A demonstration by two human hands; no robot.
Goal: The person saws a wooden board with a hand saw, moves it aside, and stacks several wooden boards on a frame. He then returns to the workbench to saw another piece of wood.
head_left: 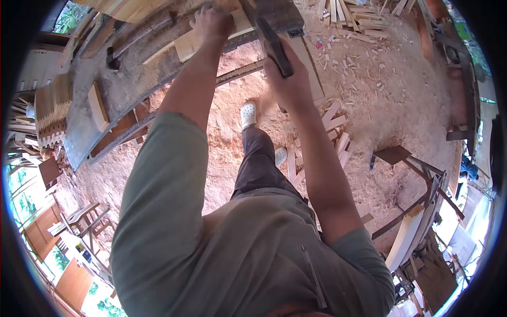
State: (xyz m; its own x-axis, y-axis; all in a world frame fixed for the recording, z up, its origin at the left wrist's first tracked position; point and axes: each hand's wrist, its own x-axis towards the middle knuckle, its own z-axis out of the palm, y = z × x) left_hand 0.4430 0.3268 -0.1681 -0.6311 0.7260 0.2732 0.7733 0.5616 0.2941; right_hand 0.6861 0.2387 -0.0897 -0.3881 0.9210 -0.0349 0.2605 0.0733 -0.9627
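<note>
At the top of the head view my left hand (211,25) presses down with bent fingers on a pale wooden board (189,45) lying on the workbench (129,63). To its right, my right hand (291,79) is closed around the dark handle of a power saw (275,50). The saw's dark body stretches up to the frame's top edge, and its blade does not show. A faint haze of dust hangs beside my right wrist.
A small wood block (97,107) rests on the bench's left part. Stacked notched pieces (53,108) stand at far left. Offcuts (335,124) lie near my feet, and a pile of strips (354,18) is at top right. A metal frame (422,195) stands at right.
</note>
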